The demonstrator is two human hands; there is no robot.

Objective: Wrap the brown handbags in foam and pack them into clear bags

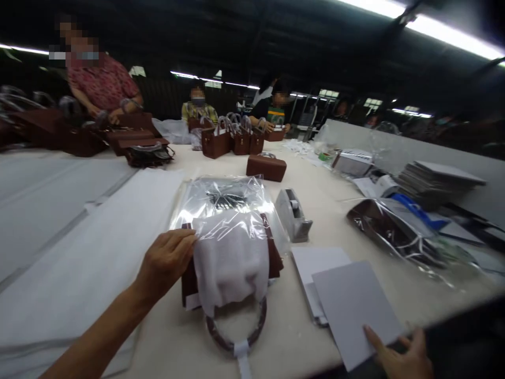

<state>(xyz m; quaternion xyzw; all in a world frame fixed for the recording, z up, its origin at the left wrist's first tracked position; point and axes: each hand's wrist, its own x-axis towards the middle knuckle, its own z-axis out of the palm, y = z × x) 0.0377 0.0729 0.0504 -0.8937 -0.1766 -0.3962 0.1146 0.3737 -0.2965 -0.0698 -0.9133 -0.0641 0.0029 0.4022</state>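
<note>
Brown boxy handbag: lies mid-table between the hands, a soft white wrapping sheet over its front, the arched brown handle pointing to the near edge of the cream tabletop.
Loose clear plastic sleeve: spread over the handbag's far part, its near edge overlapping the wrapping sheet.
Left hand: fingers bent and closed on the sleeve's near-left edge, against the handbag's side.
Right hand: well apart from the left; thumb over a flat pale-grey card. Whether the card is pinched cannot be told.
Film handling: judged best with the edge raised evenly and some slack kept, so that the plastic neither splits nor rucks the wrapping sheet.
Card handling: advisable to take one piece only from the white card stack, by its edges, corners unbent.
Hidden: left thumb; most of the handbag's front; any right-hand fingers beneath the card.
Cut off: left forearm and right wrist; a white paper strip on the handle runs past the lower border.
Hard to make out: the dark patch under the sleeve, owing to glare; the film-covered dark brown article at right, owing to reflections.
</note>
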